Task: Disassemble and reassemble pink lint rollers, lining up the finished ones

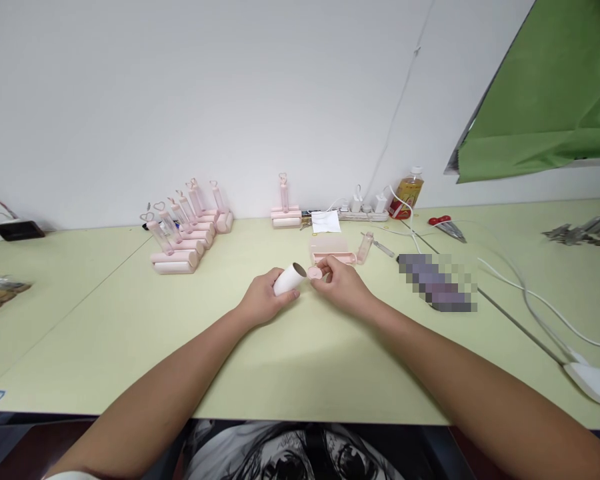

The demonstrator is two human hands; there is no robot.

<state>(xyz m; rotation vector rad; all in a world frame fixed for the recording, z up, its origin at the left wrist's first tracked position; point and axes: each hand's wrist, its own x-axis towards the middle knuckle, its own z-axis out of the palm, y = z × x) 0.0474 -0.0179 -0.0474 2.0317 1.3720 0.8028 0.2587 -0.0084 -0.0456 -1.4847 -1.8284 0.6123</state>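
My left hand (264, 298) is wrapped round a white paper-cored roll (286, 280), tilted so its open brown core end faces right. Close beside that end, my right hand (344, 288) pinches a small round pink cap (315, 273) between thumb and fingers. The cap and the roll look just apart. Behind my right hand lies an opened pink lint roller case (330, 248), its translucent cover toward the wall. A pink handle piece (365, 247) rests at its right, near a clear narrow piece (383, 249).
Several pink lint rollers (175, 260) with upright handles stand at the left; another (286, 217) stands near the wall. A power strip (363, 215), a drink bottle (408, 193), red-handled pliers (447, 228) and a pixelated dark object (437, 283) lie rightward. White cables (540, 303) cross the table's right side.
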